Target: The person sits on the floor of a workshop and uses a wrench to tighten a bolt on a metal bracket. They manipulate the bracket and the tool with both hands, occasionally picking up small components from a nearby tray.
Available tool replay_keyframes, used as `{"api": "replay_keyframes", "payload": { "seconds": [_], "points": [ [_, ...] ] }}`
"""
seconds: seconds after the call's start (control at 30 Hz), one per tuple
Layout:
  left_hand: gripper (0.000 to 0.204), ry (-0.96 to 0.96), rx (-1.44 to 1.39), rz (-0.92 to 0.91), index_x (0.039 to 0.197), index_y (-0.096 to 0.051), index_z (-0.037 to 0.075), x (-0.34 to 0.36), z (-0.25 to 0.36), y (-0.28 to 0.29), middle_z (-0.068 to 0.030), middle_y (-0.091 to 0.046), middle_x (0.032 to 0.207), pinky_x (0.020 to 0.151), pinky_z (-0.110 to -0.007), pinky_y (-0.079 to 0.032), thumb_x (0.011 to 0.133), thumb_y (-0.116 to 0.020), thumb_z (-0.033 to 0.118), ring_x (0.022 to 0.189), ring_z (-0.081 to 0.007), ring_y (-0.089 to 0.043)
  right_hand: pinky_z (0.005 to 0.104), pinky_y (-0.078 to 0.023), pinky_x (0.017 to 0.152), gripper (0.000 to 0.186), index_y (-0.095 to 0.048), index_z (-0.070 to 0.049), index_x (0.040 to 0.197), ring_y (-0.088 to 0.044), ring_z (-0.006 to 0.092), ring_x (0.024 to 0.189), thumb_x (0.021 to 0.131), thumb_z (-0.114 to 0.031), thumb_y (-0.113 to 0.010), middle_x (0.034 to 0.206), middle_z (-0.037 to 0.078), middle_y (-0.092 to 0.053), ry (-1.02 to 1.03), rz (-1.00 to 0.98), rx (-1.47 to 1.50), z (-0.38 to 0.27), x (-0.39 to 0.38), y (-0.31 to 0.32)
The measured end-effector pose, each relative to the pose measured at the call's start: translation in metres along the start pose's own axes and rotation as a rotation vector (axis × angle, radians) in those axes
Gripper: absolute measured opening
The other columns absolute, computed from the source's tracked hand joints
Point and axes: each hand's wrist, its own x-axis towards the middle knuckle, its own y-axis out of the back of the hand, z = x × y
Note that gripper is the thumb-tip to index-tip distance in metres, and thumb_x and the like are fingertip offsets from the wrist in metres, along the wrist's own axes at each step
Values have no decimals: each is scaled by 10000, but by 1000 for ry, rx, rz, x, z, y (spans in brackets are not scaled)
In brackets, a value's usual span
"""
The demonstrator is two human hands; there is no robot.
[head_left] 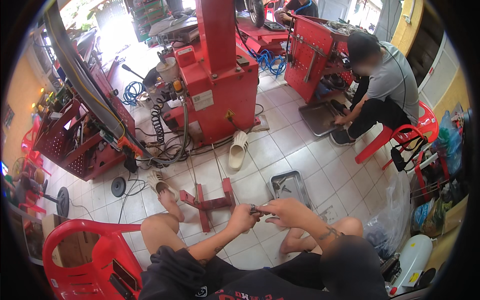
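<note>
In front of my lap my left hand (243, 219) is closed around a small dark metal part (253, 208), whose exact kind is too small to make out. My right hand (289, 213) meets it from the right, with its fingertips gripping at the part's end and the thumb lower down. Just beyond my right hand a metal tray (301, 189) lies on the tiles, with a few small metal pieces (285, 188) in it. A red metal stand (212, 202) is on the floor beyond my left hand.
A big red machine (215, 95) stands ahead, with hoses and cables around its base. Cream clogs (238, 151) lie on the floor. At the right a person (390, 82) sits on a red chair (425, 125), reaching to another tray (316, 120). A red chair (75, 230) is at my left.
</note>
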Motion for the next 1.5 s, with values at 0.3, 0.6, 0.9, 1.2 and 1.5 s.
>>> {"api": "replay_keyframes", "payload": {
  "seconds": [0.3, 0.6, 0.9, 1.2, 1.5],
  "points": [
    [173, 2, -38, -47, 1039, -735, 17, -1, -4, -6, -83, -715, 775, 579, -320, -504, 922, -664, 123, 637, -141, -637, 419, -515, 611, 375, -683, -83, 925, -665, 316, 708, 877, -454, -689, 721, 101, -647, -362, -155, -202, -2, 4, -17],
    [153, -40, 30, 53, 955, -741, 31, 0, -8, -2, -26, -552, 540, 417, -309, -407, 856, -738, 148, 434, -113, -475, 371, -528, 713, 453, -690, -162, 1177, -667, 271, 905, 854, -479, -719, 1141, 45, -641, -160, -66, 102, -8, 4, -4],
    [218, -87, 11, 25, 1070, -712, 62, -2, -5, -4, -63, -622, 655, 503, -322, -465, 865, -721, 136, 544, -122, -545, 427, -538, 639, 528, -693, -63, 976, -683, 350, 676, 815, -565, -719, 677, 120, -680, -510, -267, -216, -13, 10, -8],
    [232, -88, 75, 64, 1004, -648, 4, 2, -4, -3, -149, -722, 862, 758, -360, -549, 800, -751, 42, 856, -238, -718, 406, -525, 588, 511, -643, -88, 1063, -687, 307, 728, 832, -541, -702, 869, 92, -697, -307, 158, -26, -12, 3, -32],
    [162, -94, -39, -20, 1026, -659, 9, 1, -7, -4, -124, -719, 836, 709, -330, -540, 865, -655, 25, 791, -172, -698, 424, -511, 589, 428, -619, -88, 993, -682, 321, 728, 898, -504, -652, 774, 113, -685, -570, -164, -102, -9, 11, -19]
  ]
}}
